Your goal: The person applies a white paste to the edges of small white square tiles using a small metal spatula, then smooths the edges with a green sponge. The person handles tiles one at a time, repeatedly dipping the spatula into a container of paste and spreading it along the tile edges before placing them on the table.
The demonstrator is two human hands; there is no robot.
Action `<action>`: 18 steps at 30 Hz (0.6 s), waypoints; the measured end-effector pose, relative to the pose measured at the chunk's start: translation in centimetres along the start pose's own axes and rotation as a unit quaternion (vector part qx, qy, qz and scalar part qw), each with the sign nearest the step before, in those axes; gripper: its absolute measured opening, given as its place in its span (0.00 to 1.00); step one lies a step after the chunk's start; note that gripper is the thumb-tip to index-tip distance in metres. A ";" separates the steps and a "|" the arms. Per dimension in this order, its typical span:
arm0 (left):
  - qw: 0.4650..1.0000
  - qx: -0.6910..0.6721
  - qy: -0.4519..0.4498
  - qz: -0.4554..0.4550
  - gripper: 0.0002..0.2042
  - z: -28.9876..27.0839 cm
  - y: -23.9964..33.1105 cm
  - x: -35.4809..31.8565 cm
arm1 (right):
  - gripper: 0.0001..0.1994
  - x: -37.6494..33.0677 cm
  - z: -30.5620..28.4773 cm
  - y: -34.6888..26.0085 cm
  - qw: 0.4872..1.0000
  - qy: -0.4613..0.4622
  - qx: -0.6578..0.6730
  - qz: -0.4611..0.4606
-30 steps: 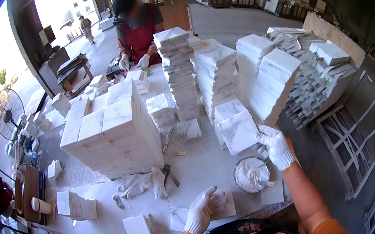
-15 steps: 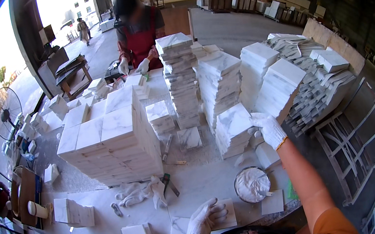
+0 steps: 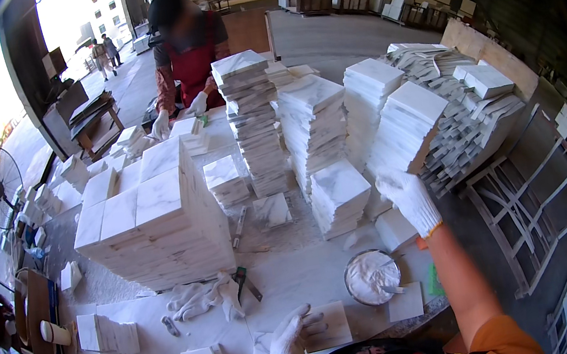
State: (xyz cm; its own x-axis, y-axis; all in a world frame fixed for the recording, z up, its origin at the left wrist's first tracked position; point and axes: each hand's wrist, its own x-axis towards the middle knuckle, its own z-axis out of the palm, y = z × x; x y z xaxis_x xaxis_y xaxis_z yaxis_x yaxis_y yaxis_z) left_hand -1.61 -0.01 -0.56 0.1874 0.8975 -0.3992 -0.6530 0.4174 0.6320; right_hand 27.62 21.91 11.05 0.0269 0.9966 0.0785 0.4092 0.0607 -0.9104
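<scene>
My left hand (image 3: 290,341), in a white glove, is over the marble tiles (image 3: 335,323) at the table's front edge. Its fingers are apart and slightly bent, with nothing visible in them. On the right, my gloved right hand (image 3: 410,200) reaches out between a short stack of white marble tiles (image 3: 341,194) and a leaning stack (image 3: 408,125). Its fingers look loosely stretched, and I see no tile in them; the fingertips are hard to make out. Below that arm stands a round tub of white paste (image 3: 372,277) with a tool in it, beside a single tile (image 3: 406,301).
A big tile block (image 3: 153,233) and a tall tile column (image 3: 251,123) stand mid-table. Crumpled gloves (image 3: 202,297) lie by a square (image 3: 247,283). Across the table, a person in a red apron (image 3: 193,66) works. A metal rack (image 3: 516,215) stands right.
My right hand has shifted off the short stack's corner, slightly right and nearer. My left hand stays over the front tiles. The whole view has shifted slightly.
</scene>
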 end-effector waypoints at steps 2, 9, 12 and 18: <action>0.995 0.077 0.044 0.050 0.27 -0.2 0.3 -0.2 | 0.20 -2.9 -0.1 0.0 0.999 -0.042 0.009 -0.001; 0.722 0.622 0.174 0.248 0.16 -1.0 0.8 -1.7 | 0.16 -13.0 4.3 6.2 0.956 -0.234 -0.116 -0.131; 0.750 0.625 0.135 0.167 0.16 -1.7 -0.5 -1.9 | 0.19 -16.2 6.4 6.3 0.937 -0.315 -0.026 0.152; 0.708 0.657 0.125 0.227 0.15 -1.5 -0.9 -1.7 | 0.27 -19.5 8.3 9.1 0.944 -0.305 -0.101 0.075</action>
State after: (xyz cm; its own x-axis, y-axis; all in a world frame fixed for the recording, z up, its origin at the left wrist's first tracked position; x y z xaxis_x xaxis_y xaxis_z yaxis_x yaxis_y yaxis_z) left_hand -2.42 -2.10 -1.43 -0.0656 0.9970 0.0414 0.6723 0.0135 0.7402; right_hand 23.21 3.49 -2.16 -0.4071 0.8436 -0.3501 0.6097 -0.0345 -0.7919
